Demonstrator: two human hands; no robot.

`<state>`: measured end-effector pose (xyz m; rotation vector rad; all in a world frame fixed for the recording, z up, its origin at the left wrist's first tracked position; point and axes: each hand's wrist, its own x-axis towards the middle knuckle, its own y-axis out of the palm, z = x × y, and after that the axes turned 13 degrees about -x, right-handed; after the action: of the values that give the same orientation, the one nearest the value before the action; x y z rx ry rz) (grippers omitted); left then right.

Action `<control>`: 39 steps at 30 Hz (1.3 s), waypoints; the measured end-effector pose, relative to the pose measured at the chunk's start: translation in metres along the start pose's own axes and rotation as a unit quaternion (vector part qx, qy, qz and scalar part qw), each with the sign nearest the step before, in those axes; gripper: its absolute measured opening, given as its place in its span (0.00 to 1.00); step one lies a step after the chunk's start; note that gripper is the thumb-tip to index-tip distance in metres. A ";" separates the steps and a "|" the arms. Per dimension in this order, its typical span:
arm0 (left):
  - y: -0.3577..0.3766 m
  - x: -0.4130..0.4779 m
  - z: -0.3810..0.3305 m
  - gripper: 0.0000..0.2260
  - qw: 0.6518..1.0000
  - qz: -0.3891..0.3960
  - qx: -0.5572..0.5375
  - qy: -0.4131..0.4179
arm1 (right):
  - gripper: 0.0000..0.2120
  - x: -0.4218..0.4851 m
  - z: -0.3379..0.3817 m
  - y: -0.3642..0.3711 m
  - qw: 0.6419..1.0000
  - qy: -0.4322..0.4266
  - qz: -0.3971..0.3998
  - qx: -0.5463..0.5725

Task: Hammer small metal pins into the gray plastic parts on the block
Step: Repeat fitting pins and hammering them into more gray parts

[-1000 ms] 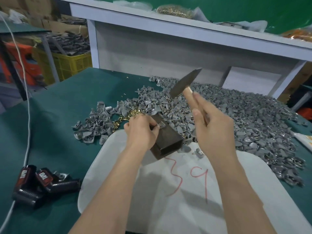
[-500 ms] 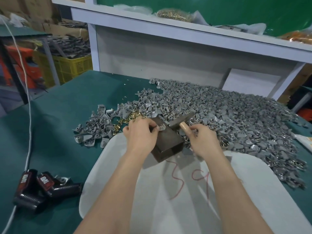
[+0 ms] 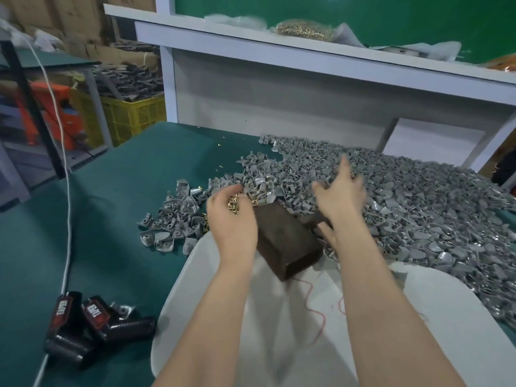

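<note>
Has stopped hitting since a moment ago and laid the hammer (image 3: 312,222) down beside the brown block (image 3: 287,241). Now reaches the right hand (image 3: 339,199) out over the big heap of gray parts (image 3: 418,208), with fingers spread and holding nothing. Curls the left hand (image 3: 231,222) round some gold pins (image 3: 233,205) just past the block. Looks like the fetching step. Next, needs to pick one gray part, set it flat on the block and stand a pin in it.

even indoor light, soft shadows; right hand (image 3: 339,195) motion-blurred; wide-angle bending at edges.
</note>
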<state>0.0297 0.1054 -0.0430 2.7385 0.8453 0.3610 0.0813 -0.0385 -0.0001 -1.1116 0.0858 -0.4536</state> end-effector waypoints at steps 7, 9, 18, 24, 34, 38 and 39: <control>-0.008 0.014 0.008 0.10 0.973 -0.153 -0.147 -0.091 | 0.14 -0.016 0.084 0.060 0.950 -0.293 0.097 -0.039; -0.009 0.016 0.012 0.11 0.974 -0.155 -0.143 -0.080 | 0.18 -0.017 0.103 0.075 0.939 -0.308 0.124 -0.090; -0.010 0.018 0.022 0.11 0.961 -0.187 -0.182 -0.093 | 0.04 -0.013 0.127 0.105 0.939 -0.270 0.120 -0.178; -0.011 0.019 0.019 0.12 0.964 -0.183 -0.173 -0.083 | 0.07 -0.009 0.122 0.107 0.953 -0.249 0.136 -0.110; -0.006 0.016 0.014 0.06 0.983 -0.069 -0.152 -0.070 | 0.04 -0.027 0.081 0.020 0.900 -0.354 0.230 0.106; -0.009 0.016 0.012 0.05 0.982 -0.096 -0.155 -0.054 | 0.06 -0.030 0.074 0.016 0.905 -0.338 0.223 0.131; -0.010 0.017 0.011 0.05 0.980 -0.104 -0.164 -0.052 | 0.06 -0.029 0.075 0.020 0.918 -0.326 0.193 0.117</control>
<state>0.0414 0.1210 -0.0538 2.3214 0.9413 0.2836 0.0833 0.0438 0.0114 -0.9295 -0.3244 0.2697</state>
